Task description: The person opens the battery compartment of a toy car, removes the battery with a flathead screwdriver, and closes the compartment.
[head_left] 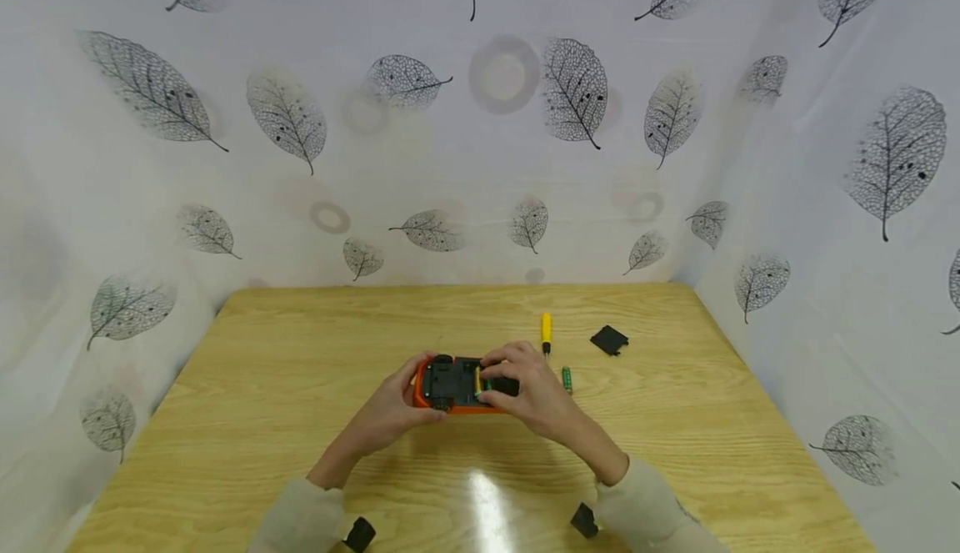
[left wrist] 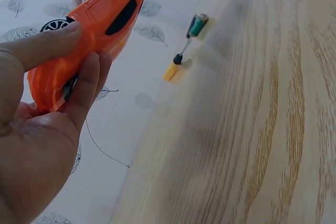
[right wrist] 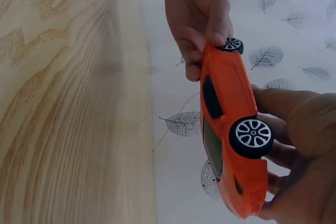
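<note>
An orange toy car (head_left: 461,409) is held above the table with its black underside up. My left hand (head_left: 390,409) grips one end, thumb and fingers on the orange sides, as the left wrist view shows around the car body (left wrist: 100,17). Over the open compartment in the underside, my right hand (head_left: 532,390) pinches a yellow-and-green battery (head_left: 477,381) between thumb and fingers. In the right wrist view the right hand (right wrist: 310,135) lies behind the car body (right wrist: 231,85), which hides its fingertips. How deep the battery sits is hard to see.
A loose green battery (head_left: 567,380) lies right of the hands. Beyond it are a yellow-handled screwdriver (head_left: 546,329) and a black cover (head_left: 610,340). The wooden table (head_left: 300,344) meets a leaf-patterned sheet (head_left: 465,144) at the back and sides.
</note>
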### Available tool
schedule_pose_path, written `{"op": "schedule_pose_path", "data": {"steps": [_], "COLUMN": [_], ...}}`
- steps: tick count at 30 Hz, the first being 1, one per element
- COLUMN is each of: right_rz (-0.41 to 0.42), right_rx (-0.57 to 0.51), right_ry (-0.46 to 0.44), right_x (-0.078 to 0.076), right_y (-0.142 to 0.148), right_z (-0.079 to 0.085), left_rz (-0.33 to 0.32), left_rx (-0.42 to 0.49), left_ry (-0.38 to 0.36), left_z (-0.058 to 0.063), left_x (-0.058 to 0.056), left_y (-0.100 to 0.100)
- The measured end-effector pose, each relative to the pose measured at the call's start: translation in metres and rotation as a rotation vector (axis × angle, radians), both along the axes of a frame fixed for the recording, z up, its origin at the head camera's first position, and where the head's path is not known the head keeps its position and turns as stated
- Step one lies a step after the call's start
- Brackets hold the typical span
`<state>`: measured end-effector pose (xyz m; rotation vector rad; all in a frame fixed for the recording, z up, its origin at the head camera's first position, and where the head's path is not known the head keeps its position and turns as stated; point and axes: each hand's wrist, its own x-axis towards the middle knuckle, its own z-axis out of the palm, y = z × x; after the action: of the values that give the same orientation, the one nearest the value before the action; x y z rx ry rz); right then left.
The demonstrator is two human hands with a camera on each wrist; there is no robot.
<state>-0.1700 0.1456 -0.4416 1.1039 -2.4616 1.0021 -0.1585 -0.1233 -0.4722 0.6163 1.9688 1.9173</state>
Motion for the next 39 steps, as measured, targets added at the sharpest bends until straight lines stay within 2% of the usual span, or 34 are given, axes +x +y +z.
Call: {"op": "schedule_pose_path", "data": {"steps": [9, 22, 32, 39], "right_rz": [0.024, 0.023, 0.066, 0.122], "right_rx": [0.024, -0.07, 0.024, 0.08], "right_ry": [0.096, 0.101, 0.146, 0.079], "right_x": [-0.004, -0.002, -0.003, -0.005], "right_y": [-0.002, -0.006, -0.003, 0.002], "right_z": [-0.003, -0.011, -0.009, -0.004], "left_rz": [-0.007, 0.003, 0.001, -0.013], "left_rx": [-0.002, -0.011, 0.019, 0.023], "left_ry": [0.013, 0.008, -0.015, -0.013], "left_z": [0.001, -0.002, 0.0, -0.001], "left_x": [-0.001, -0.003, -0.001, -0.002], "left_y": [-0.002, -0.004, -0.005, -0.006]}}
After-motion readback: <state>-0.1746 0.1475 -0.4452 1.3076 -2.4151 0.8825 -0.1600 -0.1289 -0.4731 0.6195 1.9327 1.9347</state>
